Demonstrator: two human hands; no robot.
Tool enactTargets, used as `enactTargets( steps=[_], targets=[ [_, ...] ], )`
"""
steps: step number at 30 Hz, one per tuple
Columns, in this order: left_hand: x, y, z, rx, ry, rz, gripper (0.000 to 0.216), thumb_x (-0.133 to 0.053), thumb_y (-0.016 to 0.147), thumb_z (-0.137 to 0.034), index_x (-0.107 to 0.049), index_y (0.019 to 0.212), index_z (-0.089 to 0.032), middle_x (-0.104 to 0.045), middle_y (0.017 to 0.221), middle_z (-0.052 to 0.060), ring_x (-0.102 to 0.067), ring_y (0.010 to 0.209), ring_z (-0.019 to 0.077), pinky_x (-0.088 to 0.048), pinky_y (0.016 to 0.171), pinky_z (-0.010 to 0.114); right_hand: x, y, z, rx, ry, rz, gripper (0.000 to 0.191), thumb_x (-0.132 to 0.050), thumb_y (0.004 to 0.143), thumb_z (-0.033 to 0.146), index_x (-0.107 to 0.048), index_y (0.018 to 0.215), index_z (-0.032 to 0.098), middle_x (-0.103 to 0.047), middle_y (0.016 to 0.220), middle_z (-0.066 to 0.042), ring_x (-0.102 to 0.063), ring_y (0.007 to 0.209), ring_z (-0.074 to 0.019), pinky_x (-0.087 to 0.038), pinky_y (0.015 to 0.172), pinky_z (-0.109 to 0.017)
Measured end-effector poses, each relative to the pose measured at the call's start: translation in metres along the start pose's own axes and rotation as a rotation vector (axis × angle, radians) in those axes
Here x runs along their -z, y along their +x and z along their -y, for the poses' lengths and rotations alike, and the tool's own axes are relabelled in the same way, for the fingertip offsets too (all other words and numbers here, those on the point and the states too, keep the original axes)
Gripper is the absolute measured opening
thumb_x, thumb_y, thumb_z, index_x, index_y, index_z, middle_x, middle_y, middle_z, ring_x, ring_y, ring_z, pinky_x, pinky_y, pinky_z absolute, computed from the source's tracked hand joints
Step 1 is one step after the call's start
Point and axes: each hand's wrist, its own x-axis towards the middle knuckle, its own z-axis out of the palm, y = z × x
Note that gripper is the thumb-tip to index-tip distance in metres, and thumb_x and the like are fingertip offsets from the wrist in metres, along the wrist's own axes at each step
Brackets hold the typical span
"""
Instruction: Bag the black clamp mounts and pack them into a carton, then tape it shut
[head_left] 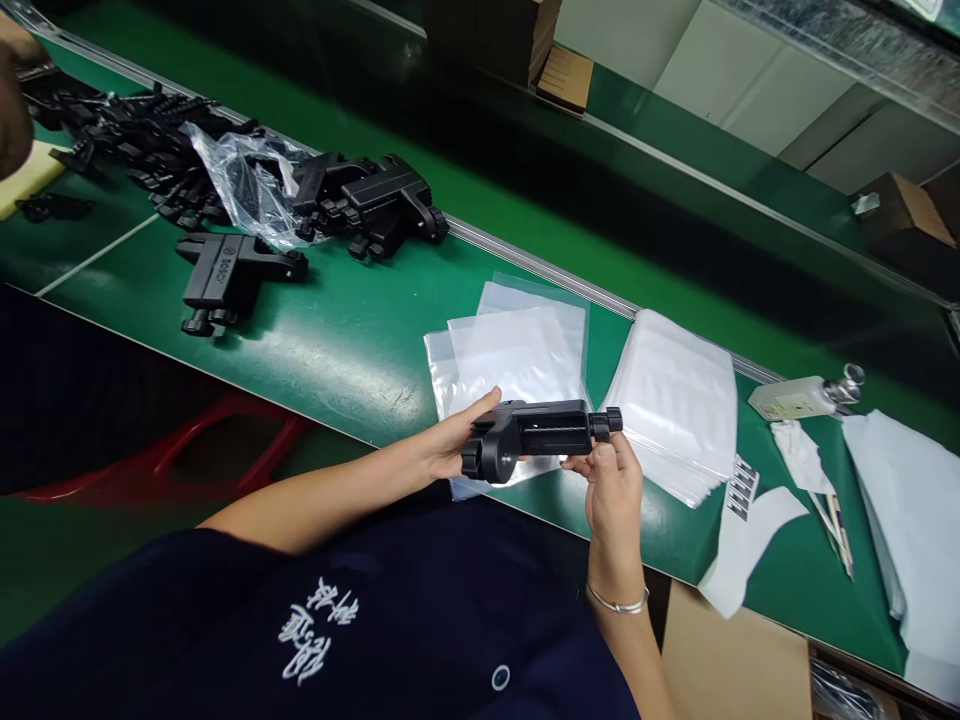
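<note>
A black plastic bracket part (536, 432) with round knobs is held level above the near edge of the green table (352, 345). My left hand (454, 440) grips its left end, fingers wrapped round it. My right hand (611, 480) pinches the right end by the small knob. Clear plastic bags (517, 350) lie flat on the table just behind the part.
A thick stack of clear bags (675, 400) lies to the right. Several black parts (367, 200), one loose part (229, 275) and a crumpled bag (247, 185) lie at the left. A bottle (806, 395), white cloths (911, 500) and labels (742, 487) lie at the right. Another person's hand (11, 100) shows at far left.
</note>
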Motion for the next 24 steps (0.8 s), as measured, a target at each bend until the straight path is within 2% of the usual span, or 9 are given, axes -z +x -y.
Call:
enactTargets(
  steps=[3, 6, 10, 13, 15, 18, 20, 22, 24],
  targets=[
    [0.003, 0.002, -0.002, 0.013, 0.011, -0.009, 0.048, -0.053, 0.09, -0.059, -0.071, 0.099, -0.015, -0.072, 0.069, 0.007, -0.069, 0.062, 0.0191, -0.055, 0.057, 0.028, -0.004, -0.005, 0.006, 0.086, -0.103, -0.003, 0.034, -0.067, 0.082, 0.049, -0.06, 0.102, 0.023, -0.062, 0.077, 0.001, -0.061, 0.063, -0.0141, -0.054, 0.061, -0.029],
    [0.01, 0.015, -0.004, 0.004, 0.044, -0.025, 0.041, -0.061, 0.087, -0.053, -0.07, 0.096, -0.015, -0.073, 0.075, 0.007, -0.069, 0.066, 0.0202, -0.056, 0.064, 0.031, -0.013, -0.013, 0.016, 0.253, -0.37, -0.014, 0.029, -0.071, 0.08, 0.04, -0.06, 0.101, 0.024, -0.063, 0.08, 0.0, -0.061, 0.071, -0.0164, -0.054, 0.065, -0.03],
    [0.008, 0.032, -0.006, -0.031, 0.073, 0.046, 0.036, -0.066, 0.083, -0.049, -0.068, 0.091, -0.014, -0.072, 0.079, 0.007, -0.069, 0.075, 0.0216, -0.055, 0.073, 0.034, -0.028, -0.022, 0.025, 0.487, -0.644, 0.058, 0.034, -0.072, 0.08, 0.035, -0.06, 0.11, 0.025, -0.062, 0.082, -0.002, -0.061, 0.072, -0.0195, -0.054, 0.066, -0.034],
    [-0.005, 0.034, -0.005, -0.06, 0.147, -0.001, 0.035, -0.061, 0.086, -0.049, -0.067, 0.088, -0.014, -0.072, 0.08, 0.008, -0.068, 0.076, 0.0217, -0.055, 0.075, 0.035, -0.03, -0.027, 0.027, 0.499, -0.632, 0.066, 0.037, -0.069, 0.083, 0.036, -0.059, 0.117, 0.026, -0.063, 0.085, -0.004, -0.063, 0.075, -0.0215, -0.055, 0.067, -0.035],
    [-0.014, 0.031, -0.004, -0.098, 0.243, -0.069, 0.037, -0.053, 0.089, -0.05, -0.067, 0.088, -0.016, -0.072, 0.082, 0.008, -0.068, 0.077, 0.0214, -0.055, 0.075, 0.035, -0.017, -0.029, 0.026, 0.445, -0.585, 0.096, 0.045, -0.07, 0.082, 0.037, -0.058, 0.125, 0.027, -0.066, 0.094, -0.006, -0.065, 0.081, -0.0228, -0.056, 0.073, -0.037],
    [-0.016, 0.029, -0.008, -0.145, 0.401, -0.106, 0.034, -0.049, 0.091, -0.051, -0.066, 0.096, -0.022, -0.072, 0.086, 0.002, -0.067, 0.083, 0.0192, -0.054, 0.076, 0.029, 0.033, -0.028, 0.019, 0.334, -0.485, 0.016, 0.054, -0.067, 0.084, 0.039, -0.054, 0.134, 0.027, -0.067, 0.111, -0.007, -0.066, 0.091, -0.0229, -0.055, 0.084, -0.039],
    [-0.01, 0.034, -0.016, -0.258, 0.615, -0.163, 0.036, -0.054, 0.087, -0.052, -0.062, 0.111, -0.026, -0.072, 0.101, 0.0, -0.065, 0.098, 0.0199, -0.053, 0.084, 0.029, 0.088, -0.03, 0.013, 0.257, -0.49, -0.283, 0.046, -0.06, 0.087, 0.041, -0.06, 0.128, 0.022, -0.067, 0.113, -0.009, -0.065, 0.095, -0.0237, -0.053, 0.086, -0.039],
    [-0.001, 0.042, -0.025, -0.428, 0.927, -0.278, 0.054, -0.054, 0.082, -0.059, -0.056, 0.122, -0.024, -0.067, 0.119, 0.005, -0.06, 0.115, 0.0268, -0.05, 0.096, 0.037, 0.148, -0.038, 0.005, 0.154, -0.607, -0.665, 0.041, -0.053, 0.088, 0.043, -0.066, 0.116, 0.016, -0.067, 0.112, -0.013, -0.063, 0.1, -0.0267, -0.051, 0.086, -0.041],
    [0.004, 0.048, -0.031, -0.577, 1.231, -0.394, 0.063, -0.049, 0.08, -0.063, -0.054, 0.126, -0.02, -0.061, 0.129, 0.012, -0.051, 0.127, 0.0346, -0.043, 0.105, 0.048, 0.199, -0.047, -0.003, -0.043, -0.764, -0.831, 0.043, -0.047, 0.089, 0.041, -0.067, 0.114, 0.013, -0.066, 0.115, -0.016, -0.062, 0.101, -0.0284, -0.049, 0.088, -0.042]
  ],
)
